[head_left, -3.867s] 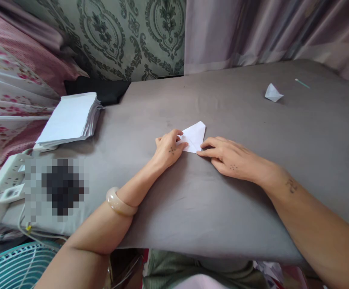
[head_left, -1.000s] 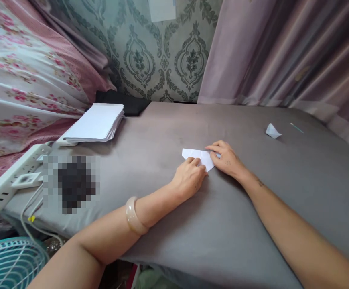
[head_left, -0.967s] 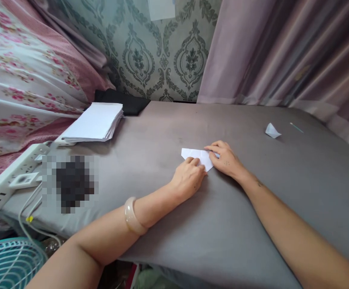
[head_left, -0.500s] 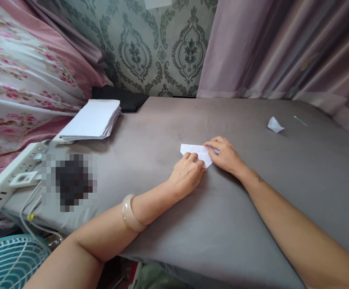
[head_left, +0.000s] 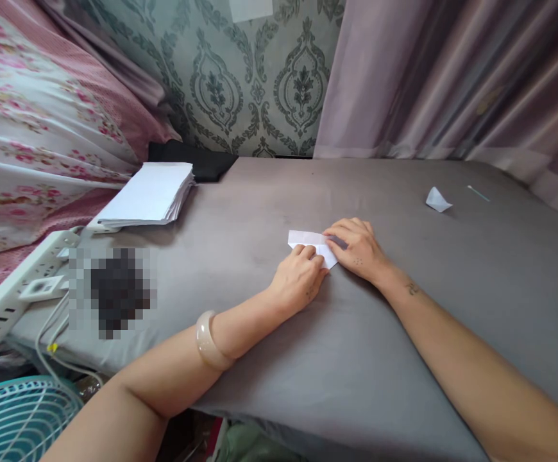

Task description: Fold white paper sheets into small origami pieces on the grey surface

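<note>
Near the middle of a flat surface covered in smooth grey cloth (head_left: 365,359), a small folded piece of white paper (head_left: 304,237) is lying under the person's two hands. Its straight far edge is running roughly sideways, with a narrow flap along it tilting up from the rest. The left hand (head_left: 298,282) is pressing curled fingers on the near part; its thumb is mostly hiding, so whether it is gripping cannot be told. The right hand (head_left: 358,247) is pinching the flap's right end between thumb and forefinger. The hands are keeping slightly apart, with a sliver of paper showing between them.

The paper is lying well back from the cloth's near edge, and a broad stretch of grey is extending beyond its far edge toward the patterned grey-green wall (head_left: 260,83). To the right, more grey cloth is separating the right hand from a small peaked white paper shape (head_left: 437,201) and a thin blue-green stick with a white tip (head_left: 478,193). To the left, a thick stack of white paper sheets (head_left: 149,192) is standing well apart from the left hand, its uneven edges facing inward.
</note>
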Motion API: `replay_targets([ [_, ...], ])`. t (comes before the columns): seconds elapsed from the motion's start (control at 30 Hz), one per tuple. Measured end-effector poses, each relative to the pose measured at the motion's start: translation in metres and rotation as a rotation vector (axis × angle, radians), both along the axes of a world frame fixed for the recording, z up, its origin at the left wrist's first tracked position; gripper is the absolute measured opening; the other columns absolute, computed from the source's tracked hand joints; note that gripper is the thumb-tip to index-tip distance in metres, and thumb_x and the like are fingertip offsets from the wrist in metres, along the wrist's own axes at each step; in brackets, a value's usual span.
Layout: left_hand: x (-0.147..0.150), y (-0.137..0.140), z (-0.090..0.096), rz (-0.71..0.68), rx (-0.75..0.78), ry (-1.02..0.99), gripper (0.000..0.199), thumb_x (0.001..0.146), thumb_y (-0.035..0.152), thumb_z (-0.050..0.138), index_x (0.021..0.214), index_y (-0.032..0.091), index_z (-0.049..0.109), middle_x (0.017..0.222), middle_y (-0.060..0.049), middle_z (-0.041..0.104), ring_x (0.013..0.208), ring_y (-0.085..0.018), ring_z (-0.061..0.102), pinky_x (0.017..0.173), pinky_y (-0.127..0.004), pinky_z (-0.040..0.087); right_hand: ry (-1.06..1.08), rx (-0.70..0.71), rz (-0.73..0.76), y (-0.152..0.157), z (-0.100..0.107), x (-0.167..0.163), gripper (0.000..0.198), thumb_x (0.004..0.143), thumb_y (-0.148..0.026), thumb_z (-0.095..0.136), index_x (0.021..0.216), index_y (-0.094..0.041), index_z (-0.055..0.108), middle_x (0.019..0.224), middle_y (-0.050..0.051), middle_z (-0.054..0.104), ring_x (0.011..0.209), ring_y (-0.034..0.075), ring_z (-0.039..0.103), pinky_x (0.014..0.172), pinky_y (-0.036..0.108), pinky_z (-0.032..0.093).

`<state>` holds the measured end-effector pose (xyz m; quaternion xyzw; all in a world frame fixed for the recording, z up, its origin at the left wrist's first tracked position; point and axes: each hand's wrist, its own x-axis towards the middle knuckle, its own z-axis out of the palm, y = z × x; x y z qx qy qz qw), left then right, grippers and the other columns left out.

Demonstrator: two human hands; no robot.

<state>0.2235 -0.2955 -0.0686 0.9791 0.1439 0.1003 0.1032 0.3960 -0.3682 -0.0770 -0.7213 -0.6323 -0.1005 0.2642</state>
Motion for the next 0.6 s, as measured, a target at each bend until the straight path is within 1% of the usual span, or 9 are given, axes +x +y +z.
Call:
replay_targets([
  [0.1,-0.0004,0.0005,-0.0015,-0.005,-0.001,-0.017,0.029,0.098,0.033,0.037,0.095,0.017,0.061,0.105,-0.009,0.058,0.105,-0.022,0.05,0.09,-0.034,0.048,-0.055,0.005,0.013,-0.003,0.001,-0.0007,0.02,0.088,-0.022,0.05,0.095,-0.023,0.069,0.098,0.005,0.068,0.095,0.022,0.055,0.09,0.037,0.034],
  [0.23,-0.0003,0.0009,-0.0026,-0.004,-0.002,-0.019,0.029,0.098,0.033,0.037,0.096,0.016,0.061,0.104,-0.009,0.058,0.106,-0.022,0.051,0.09,-0.034,0.048,-0.086,0.027,0.046,-0.0068,0.0034,-0.0035,0.019,0.089,-0.022,0.05,0.09,-0.022,0.069,0.096,0.005,0.069,0.093,0.021,0.055,0.091,0.037,0.035],
  [0.43,0.0,0.0011,-0.0039,-0.007,0.014,-0.035,0.028,0.097,0.033,0.038,0.095,0.017,0.061,0.105,-0.009,0.059,0.103,-0.022,0.052,0.089,-0.033,0.049,-0.084,-0.014,0.08,-0.0079,0.0055,-0.0066,0.021,0.089,-0.02,0.048,0.085,-0.022,0.068,0.094,0.006,0.07,0.091,0.021,0.056,0.09,0.038,0.035],
  [0.53,-0.0002,0.0002,-0.0018,0.0,0.015,-0.019,0.028,0.097,0.032,0.038,0.096,0.017,0.061,0.105,-0.009,0.06,0.103,-0.021,0.054,0.088,-0.033,0.049,-0.07,-0.059,0.086,-0.0071,0.0031,-0.0058,0.016,0.088,-0.022,0.051,0.088,-0.02,0.068,0.092,0.006,0.07,0.089,0.021,0.057,0.087,0.035,0.037],
  [0.6,-0.0003,-0.0009,0.0006,0.005,0.01,0.008,0.028,0.098,0.032,0.037,0.097,0.016,0.061,0.104,-0.009,0.061,0.103,-0.022,0.054,0.089,-0.033,0.049,-0.05,-0.084,0.071,-0.0065,0.0009,-0.0049,0.017,0.088,-0.026,0.055,0.096,-0.02,0.068,0.095,0.006,0.07,0.091,0.021,0.057,0.086,0.035,0.037],
])
